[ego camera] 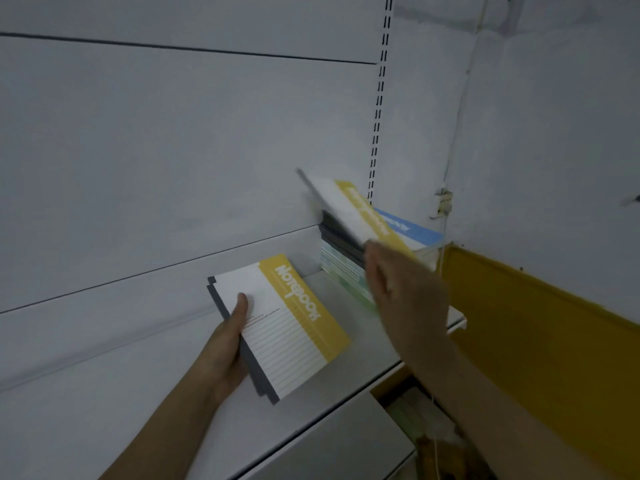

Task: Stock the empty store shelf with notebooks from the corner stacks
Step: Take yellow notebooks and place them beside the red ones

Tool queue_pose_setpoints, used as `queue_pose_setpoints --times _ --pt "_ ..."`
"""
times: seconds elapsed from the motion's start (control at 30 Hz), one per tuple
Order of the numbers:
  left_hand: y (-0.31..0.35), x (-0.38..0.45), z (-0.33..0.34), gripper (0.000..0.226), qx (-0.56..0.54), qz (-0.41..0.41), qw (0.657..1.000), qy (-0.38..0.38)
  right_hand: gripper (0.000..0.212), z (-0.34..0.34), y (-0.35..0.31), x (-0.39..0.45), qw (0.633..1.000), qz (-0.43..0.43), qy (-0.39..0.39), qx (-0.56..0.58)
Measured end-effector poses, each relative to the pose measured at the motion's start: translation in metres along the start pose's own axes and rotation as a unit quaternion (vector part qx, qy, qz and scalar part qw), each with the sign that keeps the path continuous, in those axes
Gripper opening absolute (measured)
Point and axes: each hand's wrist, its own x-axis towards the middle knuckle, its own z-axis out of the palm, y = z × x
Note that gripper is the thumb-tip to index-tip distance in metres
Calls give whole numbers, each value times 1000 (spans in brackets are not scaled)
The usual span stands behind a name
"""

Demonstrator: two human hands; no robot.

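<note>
Tilting at the right end of the shelf (104,393), a yellow-banded notebook (360,216), lifted at its far edge above the corner stack (349,271), blurred with motion. Pinching its near edge, the right hand (401,289), fingers curled round the cover. Topping that stack just behind, a blue-banded notebook (412,230). Being held lower and to the left, over the bare shelf, a small bundle of yellow notebooks (287,323), the left hand (225,344) gripping its dark spine, thumb pressing flat on the white cover.

Probably peeling one copy off the stack to add to the bundle: worth lifting clear before sliding sideways, squaring spines together, keeping the thumb firm against slipping covers, taking only the top copy.

Stretching away left, a white shelf and panelled white back wall (173,150); running up at the right, a slotted upright (379,98). Beyond, a painted wall with a yellow band (536,323) and a small socket (444,202).
</note>
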Motion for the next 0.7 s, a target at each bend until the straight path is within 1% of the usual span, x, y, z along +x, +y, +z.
queue_pose_setpoints --times 0.07,0.1,0.13,0.2,0.23,0.27,0.3,0.37,0.4,0.43,0.47,0.5,0.53,0.57,0.6,0.7 --pt "1 -2 4 73 -24 4 1000 0 27 7 -31 -48 995 -67 -48 56" --pt "2 -3 5 74 -36 5 999 2 30 12 -46 -69 989 -100 -85 71" --pt "2 -5 5 69 -37 9 999 10 33 16 -57 -86 980 -129 -125 86" --pt "2 -10 5 44 -9 27 999 17 32 21 -68 -99 956 -150 -207 144" --pt "2 -12 4 35 12 37 999 26 32 21 -68 -96 946 -138 -231 179" --pt "1 -15 3 32 28 47 998 33 33 22 -65 -90 939 -115 -252 204" --pt "1 -18 2 32 36 56 997 33 36 24 -60 -82 939 -80 -260 210" --pt "5 -27 3 33 51 83 995 29 48 31 -51 -61 945 31 -258 200" --pt "8 -33 3 33 65 101 992 35 56 33 -49 -49 932 102 -271 218" --pt "11 -39 3 33 84 120 988 50 64 35 -53 -38 903 172 -294 263" --pt "12 -47 1 33 110 140 981 72 66 38 -59 -28 861 227 -317 326" --pt "14 -56 -1 30 139 158 973 98 58 41 -69 -21 811 266 -334 400" --pt "16 -64 -6 28 165 171 963 124 44 45 -82 -17 765 292 -342 461" --pt "19 -73 -13 27 183 183 955 147 31 50 -97 -17 730 312 -345 501" --pt "22 -82 -21 27 197 193 946 170 23 55 -112 -18 712 321 -345 520" --pt "31 -113 -61 28 247 221 905 266 18 70 -163 -27 690 327 -341 548"
